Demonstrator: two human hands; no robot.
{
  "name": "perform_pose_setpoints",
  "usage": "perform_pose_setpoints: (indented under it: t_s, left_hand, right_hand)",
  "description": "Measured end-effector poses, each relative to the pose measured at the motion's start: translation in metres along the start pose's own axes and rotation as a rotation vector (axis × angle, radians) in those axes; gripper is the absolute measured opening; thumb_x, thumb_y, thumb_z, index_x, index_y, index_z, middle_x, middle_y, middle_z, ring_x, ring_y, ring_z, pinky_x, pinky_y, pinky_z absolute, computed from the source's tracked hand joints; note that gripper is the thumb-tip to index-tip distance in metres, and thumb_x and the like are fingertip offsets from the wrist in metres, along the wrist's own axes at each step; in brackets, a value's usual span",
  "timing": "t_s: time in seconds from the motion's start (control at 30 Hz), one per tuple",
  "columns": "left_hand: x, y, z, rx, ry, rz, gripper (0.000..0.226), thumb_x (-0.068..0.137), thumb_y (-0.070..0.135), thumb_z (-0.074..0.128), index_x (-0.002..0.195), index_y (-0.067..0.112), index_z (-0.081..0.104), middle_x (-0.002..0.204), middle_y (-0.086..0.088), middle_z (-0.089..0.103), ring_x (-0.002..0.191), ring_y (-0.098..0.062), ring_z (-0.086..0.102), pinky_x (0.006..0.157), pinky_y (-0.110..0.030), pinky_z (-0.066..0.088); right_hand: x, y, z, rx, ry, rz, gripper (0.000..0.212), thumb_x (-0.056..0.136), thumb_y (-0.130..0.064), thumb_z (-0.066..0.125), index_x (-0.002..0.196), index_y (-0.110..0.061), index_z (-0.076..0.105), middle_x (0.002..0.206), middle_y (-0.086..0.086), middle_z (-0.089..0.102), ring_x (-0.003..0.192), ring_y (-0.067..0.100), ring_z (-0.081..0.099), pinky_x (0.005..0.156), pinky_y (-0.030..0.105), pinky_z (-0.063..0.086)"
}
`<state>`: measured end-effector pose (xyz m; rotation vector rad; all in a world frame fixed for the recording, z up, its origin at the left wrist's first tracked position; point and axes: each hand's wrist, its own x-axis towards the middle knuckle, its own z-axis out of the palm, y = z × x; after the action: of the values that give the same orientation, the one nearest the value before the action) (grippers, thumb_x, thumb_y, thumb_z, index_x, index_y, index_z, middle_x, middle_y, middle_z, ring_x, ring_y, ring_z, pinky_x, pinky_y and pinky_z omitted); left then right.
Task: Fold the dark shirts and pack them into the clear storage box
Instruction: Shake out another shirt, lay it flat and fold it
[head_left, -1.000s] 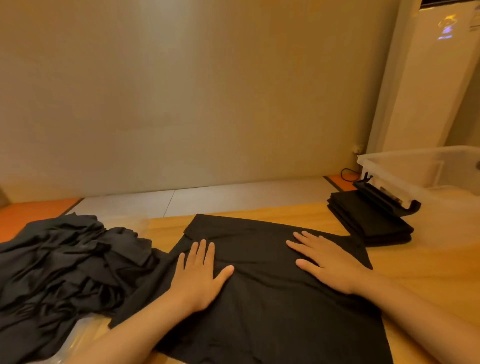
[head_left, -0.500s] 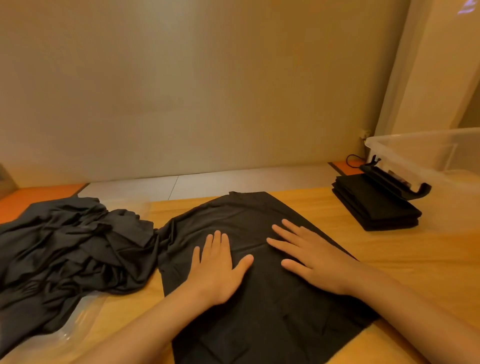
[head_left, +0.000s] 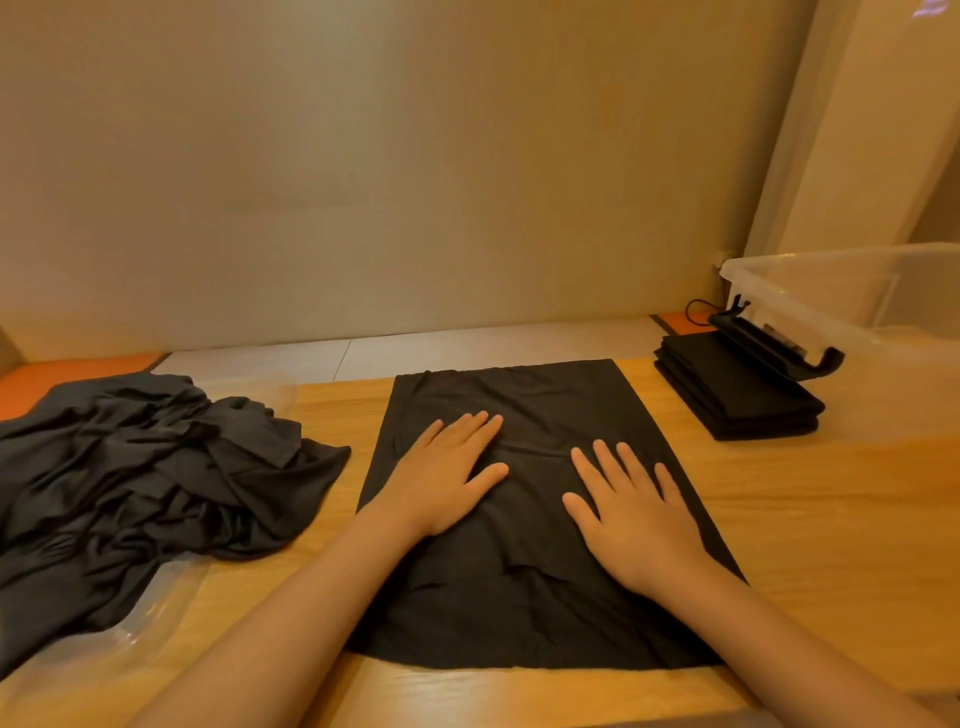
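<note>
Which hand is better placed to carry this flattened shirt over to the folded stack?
Probably the right hand: it lies flat on the right half of the shirt, nearer the folded stack beside the clear box. The left hand sits toward the unfolded heap.

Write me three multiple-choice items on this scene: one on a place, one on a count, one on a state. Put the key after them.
1. Where is the stack of folded dark shirts relative to the clear plastic storage box?
A. inside it
B. beside it, on the light wooden table
C. underneath it

2. How many hands lie on the spread dark shirt?
A. none
B. one
C. two

3. How are the fingers of those hands?
A. straight, flat on the cloth
B. curled into fists
C. pinching a corner

Key:
1 B: the stack sits on the tabletop against the box's near side.
2 C: the left hand and the right hand both rest on the shirt.
3 A: all the fingers lie extended, palms down.
</note>
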<state>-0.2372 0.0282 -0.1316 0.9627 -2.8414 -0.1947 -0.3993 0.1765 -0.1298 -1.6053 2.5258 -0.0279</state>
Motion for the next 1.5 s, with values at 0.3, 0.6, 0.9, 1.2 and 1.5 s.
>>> perform_pose_setpoints:
  t_s: [0.3, 0.6, 0.9, 1.2, 1.5]
  left_hand:
    - [0.0, -0.018, -0.004, 0.003, -0.092, -0.158, 0.063, 0.1, 0.056, 0.022, 0.154, 0.029, 0.007, 0.162, 0.006, 0.0, 0.148, -0.009, -0.004, 0.12, -0.036, -0.002]
    - [-0.045, 0.008, -0.016, -0.027, -0.05, -0.109, 0.062, 0.101, 0.051, 0.021, 0.154, 0.028, 0.0, 0.162, 0.007, -0.006, 0.147, -0.008, -0.009, 0.12, -0.034, -0.007]
    - [-0.094, 0.052, -0.002, -0.033, -0.095, -0.133, 0.063, 0.102, 0.048, 0.021, 0.154, 0.021, -0.004, 0.162, 0.005, -0.009, 0.147, -0.007, -0.011, 0.121, -0.033, -0.005]
    - [-0.106, 0.033, -0.003, 0.023, -0.088, -0.208, 0.061, 0.102, 0.051, 0.018, 0.154, 0.027, -0.002, 0.161, 0.009, -0.007, 0.147, -0.006, -0.009, 0.121, -0.035, -0.003]
    - [-0.146, -0.002, -0.012, 0.011, -0.035, -0.301, 0.062, 0.102, 0.05, 0.022, 0.154, 0.024, 0.0, 0.161, 0.008, -0.005, 0.147, -0.005, -0.007, 0.119, -0.027, -0.002]
  right_hand:
    - [0.036, -0.007, -0.009, 0.041, 0.021, -0.092, 0.056, 0.101, -0.052, 0.014, 0.153, -0.034, 0.002, 0.162, -0.007, -0.004, 0.148, 0.014, -0.01, 0.12, 0.042, -0.003]
    - [-0.009, -0.014, -0.009, 0.074, 0.051, -0.07, 0.059, 0.102, -0.049, 0.018, 0.152, -0.032, -0.006, 0.161, -0.005, -0.01, 0.147, 0.016, -0.015, 0.12, 0.044, -0.005]
    - [-0.032, -0.052, 0.001, 0.036, 0.035, -0.232, 0.054, 0.105, -0.037, 0.019, 0.154, -0.025, 0.001, 0.162, -0.005, -0.006, 0.147, 0.013, -0.012, 0.118, 0.041, -0.005]
    - [-0.036, -0.039, 0.002, 0.031, -0.002, -0.242, 0.053, 0.104, -0.041, 0.017, 0.153, -0.029, 0.0, 0.161, -0.009, -0.005, 0.147, 0.009, -0.009, 0.118, 0.039, -0.004]
    - [-0.047, 0.045, 0.002, 0.027, 0.059, -0.053, 0.052, 0.104, -0.041, 0.016, 0.153, -0.03, 0.002, 0.161, -0.009, -0.003, 0.147, 0.009, -0.006, 0.119, 0.037, 0.001]
